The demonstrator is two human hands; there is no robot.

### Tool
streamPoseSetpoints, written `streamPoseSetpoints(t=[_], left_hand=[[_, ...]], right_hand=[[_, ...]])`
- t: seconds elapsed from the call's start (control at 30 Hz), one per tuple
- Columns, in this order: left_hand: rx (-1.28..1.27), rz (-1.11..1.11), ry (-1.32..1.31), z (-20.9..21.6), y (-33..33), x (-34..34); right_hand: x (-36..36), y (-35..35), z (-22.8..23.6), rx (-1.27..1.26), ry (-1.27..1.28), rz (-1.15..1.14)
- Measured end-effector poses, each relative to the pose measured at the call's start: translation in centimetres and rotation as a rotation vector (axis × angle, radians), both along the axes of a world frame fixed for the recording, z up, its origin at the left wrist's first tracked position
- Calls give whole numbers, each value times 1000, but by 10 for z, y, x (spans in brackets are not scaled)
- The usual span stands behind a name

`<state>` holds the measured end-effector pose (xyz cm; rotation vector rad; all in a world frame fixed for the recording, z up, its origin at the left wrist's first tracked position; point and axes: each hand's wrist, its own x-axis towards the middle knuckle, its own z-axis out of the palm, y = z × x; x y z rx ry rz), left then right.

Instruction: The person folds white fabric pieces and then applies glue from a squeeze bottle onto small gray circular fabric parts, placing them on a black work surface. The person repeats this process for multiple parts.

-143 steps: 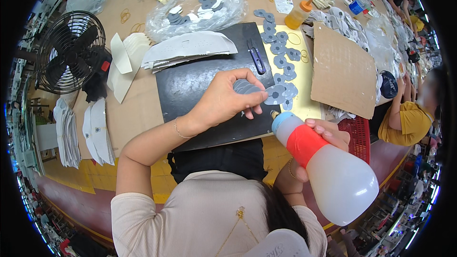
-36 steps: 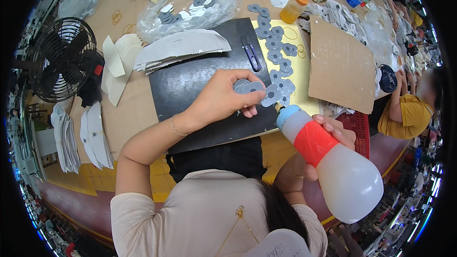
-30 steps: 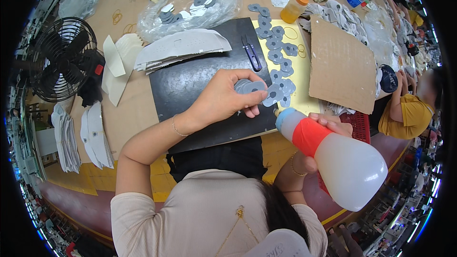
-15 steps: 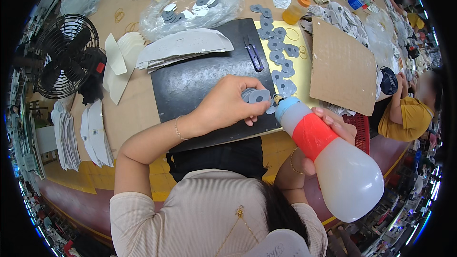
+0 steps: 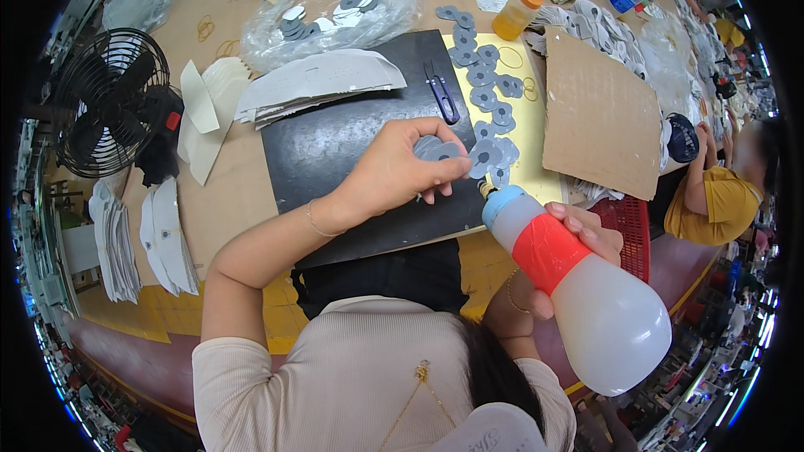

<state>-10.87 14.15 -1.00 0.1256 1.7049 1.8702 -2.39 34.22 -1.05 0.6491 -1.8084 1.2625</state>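
Observation:
My left hand point(image 5: 400, 169) is closed round a small stack of grey lobed pieces point(image 5: 437, 149), each marked with a dark round spot. At its fingertips, another grey piece point(image 5: 483, 156) lies at the near end of a trail of overlapping grey pieces point(image 5: 481, 75) on a yellow sheet point(image 5: 523, 121). In my right hand point(image 5: 590, 233) is a translucent squeeze bottle point(image 5: 615, 322) with a red band and a light blue collar, tilted so its nozzle points up and left, just below that near end. A black board point(image 5: 335, 146) lies under the left hand.
Purple thread snips point(image 5: 441, 94) and a stack of white curved panels point(image 5: 322, 84) rest on the board. Beyond are a plastic bag point(image 5: 331, 12) of pieces and an orange-capped bottle point(image 5: 517, 15). Cardboard point(image 5: 600, 113) stands to the right, a black fan point(image 5: 113, 100) to the left.
The left hand has shifted slightly left and up, and a grey piece now lies at its fingertips on the trail's near end. The bottle's nozzle has dropped a little away from the stack.

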Motion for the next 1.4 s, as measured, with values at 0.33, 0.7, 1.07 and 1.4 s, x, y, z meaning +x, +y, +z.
streamPoseSetpoints(t=[0.33,0.7,1.07,1.4], left_hand=[[-113,18,78,5,6,5],[-327,-135,210,-41,44,-47],[-350,-183,163,-40,58,-85],[-70,-128,-23,-10,15,-25]], right_hand=[[-10,7,-10,39,37,52],[17,16,-8,-199,-128,2],[22,33,-8,-161,-107,24],[4,18,-3,-190,-26,-90]])
